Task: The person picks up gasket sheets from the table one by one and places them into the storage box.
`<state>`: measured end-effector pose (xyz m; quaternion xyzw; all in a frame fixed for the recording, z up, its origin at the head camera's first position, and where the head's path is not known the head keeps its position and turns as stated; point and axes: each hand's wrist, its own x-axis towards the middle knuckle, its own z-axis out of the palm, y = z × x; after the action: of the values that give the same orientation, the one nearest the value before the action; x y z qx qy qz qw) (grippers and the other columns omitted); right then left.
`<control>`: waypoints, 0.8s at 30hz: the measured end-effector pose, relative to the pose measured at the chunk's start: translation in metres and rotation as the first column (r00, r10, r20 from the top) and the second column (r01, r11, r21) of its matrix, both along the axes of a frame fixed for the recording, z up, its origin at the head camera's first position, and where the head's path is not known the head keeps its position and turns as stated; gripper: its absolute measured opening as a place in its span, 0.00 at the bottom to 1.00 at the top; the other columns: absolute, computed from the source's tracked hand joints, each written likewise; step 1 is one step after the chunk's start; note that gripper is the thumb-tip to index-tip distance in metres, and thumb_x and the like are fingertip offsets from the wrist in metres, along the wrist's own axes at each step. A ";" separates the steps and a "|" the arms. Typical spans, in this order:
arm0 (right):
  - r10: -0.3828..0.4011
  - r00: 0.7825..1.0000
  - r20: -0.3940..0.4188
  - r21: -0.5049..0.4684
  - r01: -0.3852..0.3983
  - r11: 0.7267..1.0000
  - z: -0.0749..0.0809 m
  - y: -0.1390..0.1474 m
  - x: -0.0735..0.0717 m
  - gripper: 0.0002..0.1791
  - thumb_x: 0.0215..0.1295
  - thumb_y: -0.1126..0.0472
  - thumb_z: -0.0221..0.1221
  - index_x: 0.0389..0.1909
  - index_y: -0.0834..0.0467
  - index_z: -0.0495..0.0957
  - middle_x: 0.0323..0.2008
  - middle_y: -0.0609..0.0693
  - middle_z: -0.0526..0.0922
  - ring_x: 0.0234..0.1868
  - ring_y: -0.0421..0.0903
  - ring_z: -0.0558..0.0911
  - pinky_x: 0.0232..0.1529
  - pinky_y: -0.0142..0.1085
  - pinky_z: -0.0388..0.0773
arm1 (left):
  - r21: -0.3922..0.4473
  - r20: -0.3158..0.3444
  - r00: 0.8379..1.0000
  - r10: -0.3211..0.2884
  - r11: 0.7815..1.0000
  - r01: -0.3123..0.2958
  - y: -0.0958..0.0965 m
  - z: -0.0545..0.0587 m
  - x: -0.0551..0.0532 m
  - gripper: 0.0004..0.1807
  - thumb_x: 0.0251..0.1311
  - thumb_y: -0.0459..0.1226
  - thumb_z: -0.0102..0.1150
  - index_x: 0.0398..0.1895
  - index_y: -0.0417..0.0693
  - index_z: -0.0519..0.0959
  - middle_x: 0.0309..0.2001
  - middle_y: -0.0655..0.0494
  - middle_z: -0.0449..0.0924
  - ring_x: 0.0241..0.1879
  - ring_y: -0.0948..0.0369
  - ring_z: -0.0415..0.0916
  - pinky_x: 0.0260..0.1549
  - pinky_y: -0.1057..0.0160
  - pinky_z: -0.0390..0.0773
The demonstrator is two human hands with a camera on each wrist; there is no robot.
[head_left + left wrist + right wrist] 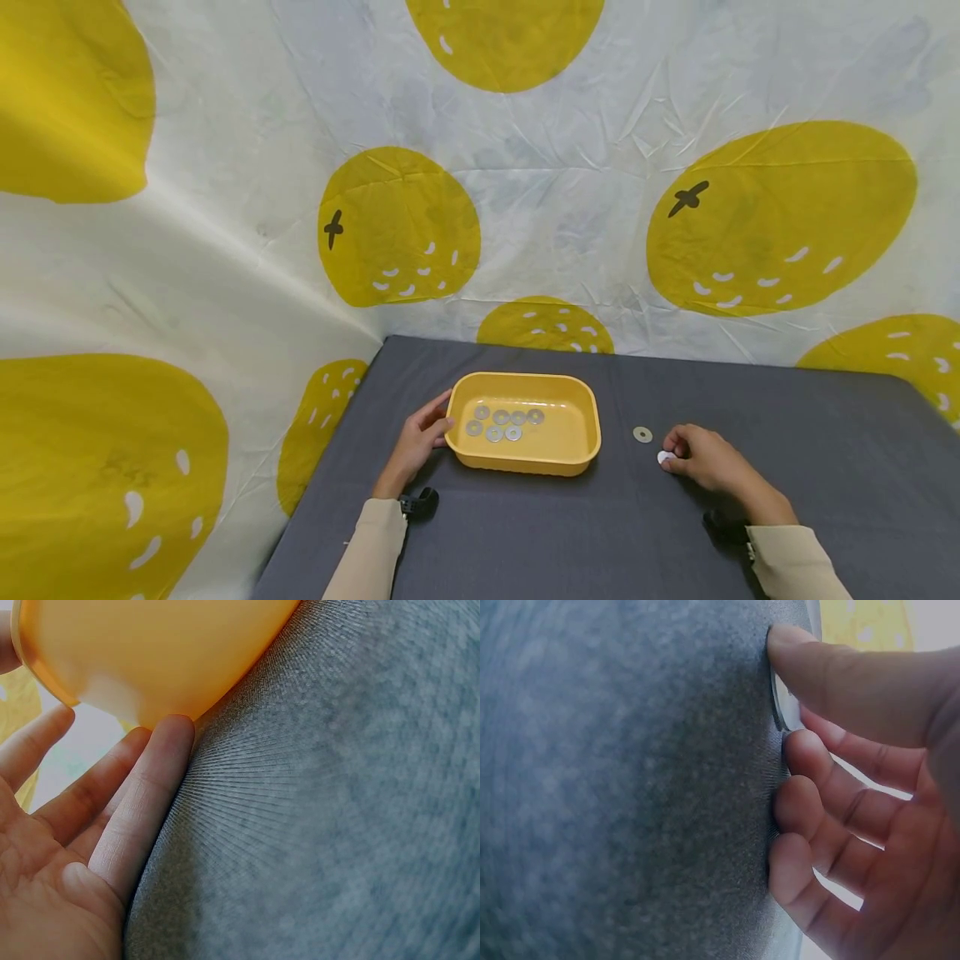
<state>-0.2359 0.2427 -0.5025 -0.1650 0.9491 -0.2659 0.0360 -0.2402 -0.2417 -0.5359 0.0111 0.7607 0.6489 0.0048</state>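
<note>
A yellow rectangular tray (pixel 525 465) sits on the dark grey cloth. Inside it, toward the left, lie several flat metal washers (pixel 501 417), each with a centre hole. At the tray's left end my left hand (pixel 417 437) holds the rim, thumb over the edge and fingers against the outer wall (pixel 172 660). Right of the tray, my right hand (pixel 705 457) pinches a bright washer (pixel 664 457) low at the cloth; the thumb covers part of this washer (pixel 781 701) in the right wrist view. Another washer (pixel 642 434) lies flat between that hand and the tray.
The grey cloth (pixel 540 542) covers the table. Behind and to the left hangs a white curtain (pixel 555 233) printed with large yellow fruit, meeting the table's back and left edges.
</note>
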 end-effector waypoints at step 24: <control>0.023 0.998 0.053 -0.180 -0.013 0.984 0.007 0.000 -0.002 0.15 0.63 0.60 0.70 0.48 0.60 0.83 0.22 0.45 0.77 0.20 0.36 0.73 0.23 0.32 0.71 | -0.008 0.003 1.000 0.016 1.000 -0.016 0.002 0.002 0.000 0.30 0.69 0.41 0.63 0.74 0.64 0.71 0.59 0.44 0.80 0.54 0.50 0.81 0.44 0.56 0.88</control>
<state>-0.2384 0.2424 -0.4951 -0.1688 0.9184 -0.3544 0.0496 -0.2400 -0.2398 -0.5342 0.0040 0.7635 0.6458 0.0010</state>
